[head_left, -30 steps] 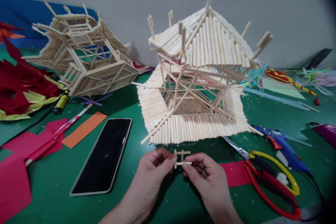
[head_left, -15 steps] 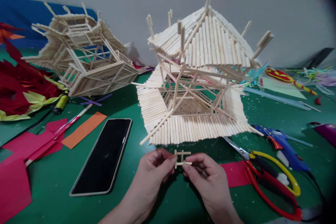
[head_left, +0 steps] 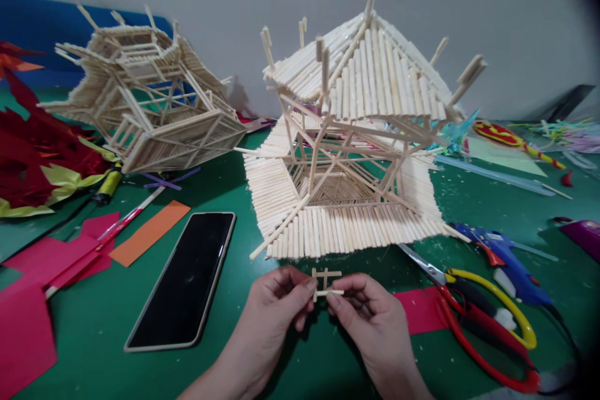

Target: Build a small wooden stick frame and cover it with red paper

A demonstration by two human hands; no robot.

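Observation:
Both my hands meet low in the middle of the view over the green table (head_left: 300,362). My left hand (head_left: 276,309) and my right hand (head_left: 368,315) each pinch one side of a small lattice of wooden sticks (head_left: 325,281), held upright between the fingertips. Just beyond it stands a tall stick-built pagoda model (head_left: 347,137) with slatted roofs. A second stick model (head_left: 145,106) lies tipped on its side at the back left.
A black phone (head_left: 185,278) lies face up left of my hands. Red-and-yellow scissors (head_left: 482,319) and a blue glue gun (head_left: 504,259) lie to the right. Pink and orange paper strips (head_left: 150,231) and red-yellow paper (head_left: 42,156) cover the left side.

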